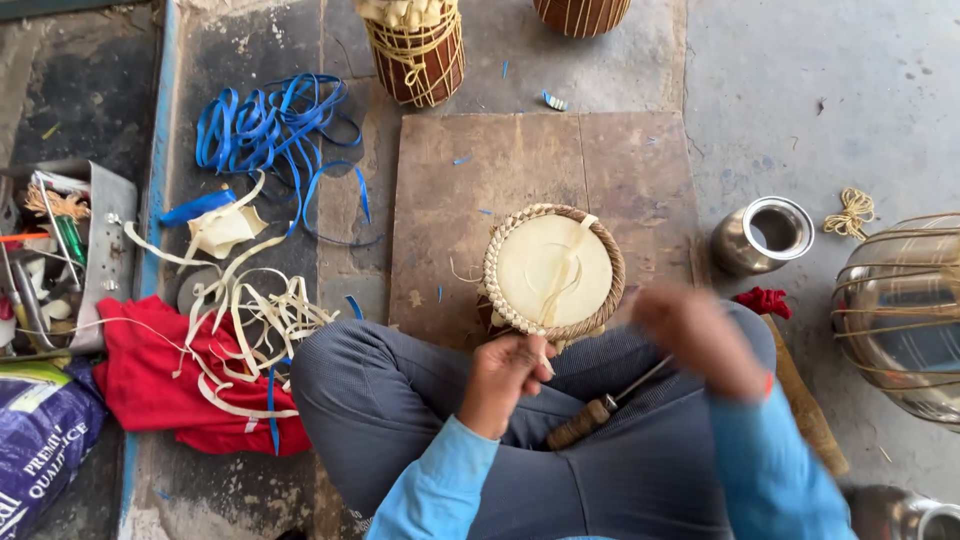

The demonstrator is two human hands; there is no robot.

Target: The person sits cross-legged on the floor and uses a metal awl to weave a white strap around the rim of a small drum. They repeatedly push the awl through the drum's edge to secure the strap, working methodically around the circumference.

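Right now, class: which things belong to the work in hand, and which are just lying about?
In hand: left hand; right hand; small drum; wooden-handled awl.

Lying about: blue straps; metal cup; red cloth; twine knot.

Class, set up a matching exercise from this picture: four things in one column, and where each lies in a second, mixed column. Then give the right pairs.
Things:
1. small drum
2. blue straps
3. red cloth
4. metal pot

Places:
A. under the pale strips, beside the left knee
B. on the bare floor, right of the board
C. on the brown board, before the knees
D. tangled on the floor, upper left

Pairs: 1-C, 2-D, 3-A, 4-B
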